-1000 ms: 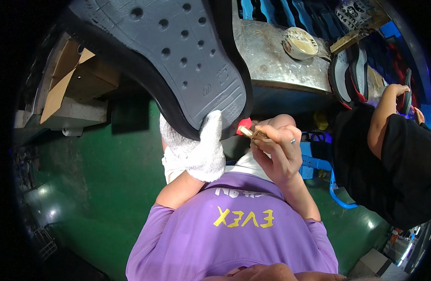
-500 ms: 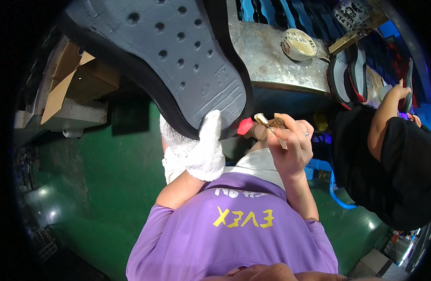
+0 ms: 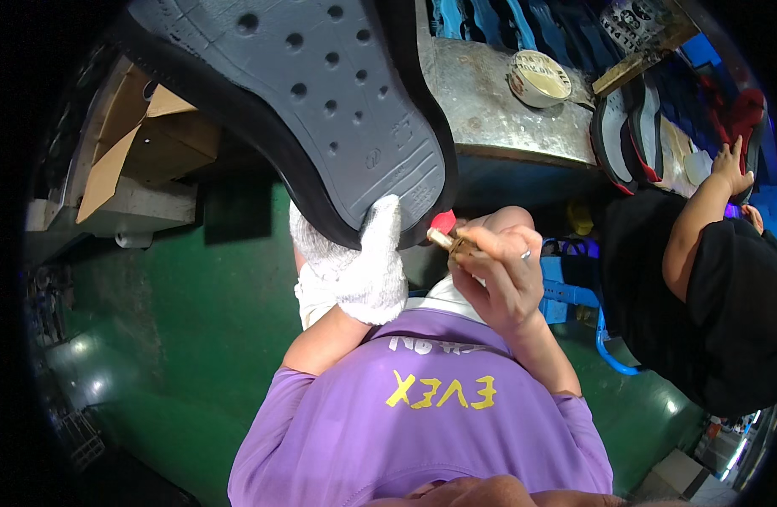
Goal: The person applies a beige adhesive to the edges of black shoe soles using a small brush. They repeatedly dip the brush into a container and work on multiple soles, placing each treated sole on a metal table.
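Observation:
My left hand [image 3: 373,266], in a white knit glove, grips the heel end of a large shoe sole [image 3: 367,127]. The sole is grey with round dimples and a black rim, and reaches up to the top edge. By the heel is a small red piece [image 3: 443,222]; whether it joins the sole cannot be told. My bare right hand [image 3: 502,270], wearing a ring, is closed around a small brown-handled brush [image 3: 443,240]. Its pale tip points toward the heel's edge beside the red piece; contact is unclear.
A metal bench [image 3: 498,118] ahead bears a round tub [image 3: 540,79] of pale stuff. Grey soles with red edges [image 3: 612,139] stand at its right. A co-worker in black [image 3: 701,287] handles a red-and-black shoe part [image 3: 746,118]. An opened cardboard box [image 3: 181,139] is at left.
My right hand has moved left, bringing the brush close to the heel's edge. The sole and gloved left hand have barely shifted. At right, the co-worker's shoe part has turned.

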### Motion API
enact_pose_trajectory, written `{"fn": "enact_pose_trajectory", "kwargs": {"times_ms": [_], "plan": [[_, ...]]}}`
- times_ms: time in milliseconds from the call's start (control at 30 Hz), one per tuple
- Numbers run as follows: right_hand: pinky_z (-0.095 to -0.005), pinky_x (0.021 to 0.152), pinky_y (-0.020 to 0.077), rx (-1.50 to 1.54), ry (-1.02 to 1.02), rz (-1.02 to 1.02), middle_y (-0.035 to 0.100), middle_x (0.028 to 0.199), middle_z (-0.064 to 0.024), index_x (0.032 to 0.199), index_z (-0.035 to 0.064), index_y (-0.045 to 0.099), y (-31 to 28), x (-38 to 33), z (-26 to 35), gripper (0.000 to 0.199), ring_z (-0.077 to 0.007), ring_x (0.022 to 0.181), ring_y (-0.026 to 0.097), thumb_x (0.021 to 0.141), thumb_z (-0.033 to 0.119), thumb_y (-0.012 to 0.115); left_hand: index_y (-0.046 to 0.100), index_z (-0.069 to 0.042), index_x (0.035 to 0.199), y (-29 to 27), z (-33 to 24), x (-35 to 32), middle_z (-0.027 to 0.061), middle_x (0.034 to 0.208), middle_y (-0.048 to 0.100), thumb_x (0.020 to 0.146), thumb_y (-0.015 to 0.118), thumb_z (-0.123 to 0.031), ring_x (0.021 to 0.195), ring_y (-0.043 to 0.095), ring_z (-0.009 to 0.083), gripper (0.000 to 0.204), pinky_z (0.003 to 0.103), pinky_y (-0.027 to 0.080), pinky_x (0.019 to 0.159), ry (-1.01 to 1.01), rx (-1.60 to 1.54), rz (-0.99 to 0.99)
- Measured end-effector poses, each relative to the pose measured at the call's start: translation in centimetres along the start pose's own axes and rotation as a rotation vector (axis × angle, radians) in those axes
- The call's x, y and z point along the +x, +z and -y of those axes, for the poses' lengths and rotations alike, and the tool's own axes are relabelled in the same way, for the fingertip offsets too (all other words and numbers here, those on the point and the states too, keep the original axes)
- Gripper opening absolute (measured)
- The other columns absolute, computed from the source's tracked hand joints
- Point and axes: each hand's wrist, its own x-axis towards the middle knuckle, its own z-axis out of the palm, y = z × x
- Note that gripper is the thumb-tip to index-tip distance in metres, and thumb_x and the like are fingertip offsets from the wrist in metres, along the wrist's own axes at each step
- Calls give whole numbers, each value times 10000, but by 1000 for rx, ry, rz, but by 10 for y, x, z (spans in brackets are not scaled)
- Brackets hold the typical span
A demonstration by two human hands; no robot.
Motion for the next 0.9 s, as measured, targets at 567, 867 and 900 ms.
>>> {"fn": "enact_pose_trajectory", "kwargs": {"times_ms": [567,867,900], "plan": [[-384,903,415,-115,52,-89,713,1147,-106,1001,107,618,-3,-9,-10,318,-219,855,673,754,59,812,251,-71,1528,-4,-8,-5,126,1365,529,880,723,25,1157,595,220,807,363,545,917,38,-53,-226],[-384,907,406,-16,21,-50,698,1175,-103,984,97,624,-6,-10,-6,296,-215,837,667,756,44,805,301,-124,1511,3,-6,-9,134,1307,566,883,697,60,1078,638,243,764,379,580,858,70,-67,-237],[-383,907,404,3,8,-46,692,1183,-103,984,91,626,-5,-14,-6,294,-213,831,663,754,41,803,313,-126,1502,6,-6,-8,135,1302,568,884,692,64,1074,640,244,749,378,582,858,66,-90,-239]]}}
